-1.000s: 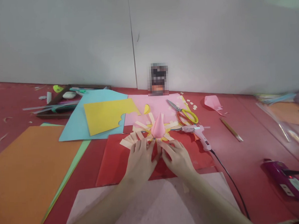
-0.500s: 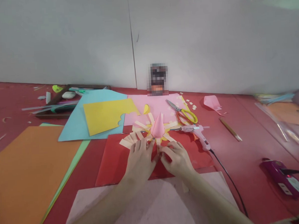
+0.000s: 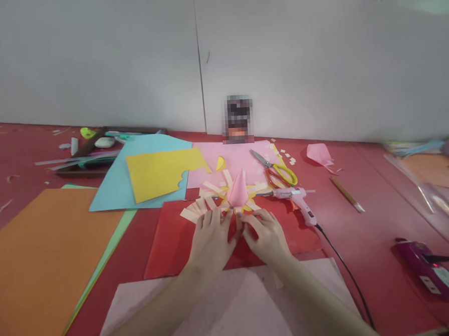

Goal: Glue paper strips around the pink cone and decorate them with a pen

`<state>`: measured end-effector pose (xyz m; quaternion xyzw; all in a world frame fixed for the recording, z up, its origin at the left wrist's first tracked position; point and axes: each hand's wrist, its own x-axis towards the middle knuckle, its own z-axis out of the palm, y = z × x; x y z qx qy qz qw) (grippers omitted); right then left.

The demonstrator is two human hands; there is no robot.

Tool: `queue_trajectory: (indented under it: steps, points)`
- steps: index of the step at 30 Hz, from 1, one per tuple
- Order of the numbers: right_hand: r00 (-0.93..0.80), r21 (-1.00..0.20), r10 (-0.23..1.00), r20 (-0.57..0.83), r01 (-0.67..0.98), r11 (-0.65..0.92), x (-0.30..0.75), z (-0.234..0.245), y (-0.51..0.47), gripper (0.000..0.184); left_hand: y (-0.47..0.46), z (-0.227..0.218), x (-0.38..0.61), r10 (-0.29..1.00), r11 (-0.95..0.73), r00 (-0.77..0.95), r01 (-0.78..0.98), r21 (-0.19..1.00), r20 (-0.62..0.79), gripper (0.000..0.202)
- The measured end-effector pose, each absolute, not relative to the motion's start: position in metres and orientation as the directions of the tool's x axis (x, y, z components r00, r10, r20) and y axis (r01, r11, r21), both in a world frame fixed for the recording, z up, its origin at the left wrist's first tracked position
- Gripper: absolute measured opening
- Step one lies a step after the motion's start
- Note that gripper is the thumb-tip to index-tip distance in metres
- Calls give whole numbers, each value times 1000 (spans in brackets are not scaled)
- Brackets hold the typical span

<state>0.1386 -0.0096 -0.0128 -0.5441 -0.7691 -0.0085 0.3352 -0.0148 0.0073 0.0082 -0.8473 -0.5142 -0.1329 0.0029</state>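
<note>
Your left hand (image 3: 211,239) and right hand (image 3: 267,236) meet tip to tip at the near edge of the flower (image 3: 229,200), on its cream strips (image 3: 191,214). The flower sits on the red sheet (image 3: 168,248), mid-table. Fingers lie close together, tips down. Pinching or just pressing, can't tell. Best bet: press flat and even, wrists low, and don't knock the pink cone (image 3: 237,187) standing in the middle. Glue gun (image 3: 304,206) lies just right of the flower, scissors (image 3: 279,170) behind it. Red table (image 3: 364,241), loose sheets (image 3: 44,257) spread about, plain white wall (image 3: 128,57) at the back.
</note>
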Motion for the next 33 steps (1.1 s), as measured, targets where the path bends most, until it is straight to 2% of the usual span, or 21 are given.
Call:
queue_trajectory:
  steps: [4, 10, 18, 25, 30, 33]
  points:
    - [-206, -341, 837, 507, 844, 414, 140, -13, -11, 34, 8, 6, -15, 865, -478, 447, 872, 104, 230, 37]
    - [-259, -373, 787, 560, 769, 519, 142, -10, -15, 17, 8, 3, -14, 873, -468, 434, 875, 126, 224, 40]
    - [-163, -370, 867, 470, 856, 362, 139, -15, -9, 28, 8, 5, -16, 869, -481, 441, 860, 173, 222, 37]
    - [-230, -359, 866, 444, 840, 407, 137, -13, -9, 29, 8, 5, -16, 870, -476, 445, 869, 133, 212, 39]
    - [-150, -412, 826, 543, 809, 418, 142, -8, -9, 28, 11, 4, -18, 871, -474, 442, 871, 129, 214, 41]
    - [4, -444, 787, 616, 827, 344, 164, 0, -6, 24, 14, 4, -21, 874, -473, 436, 866, 165, 214, 43]
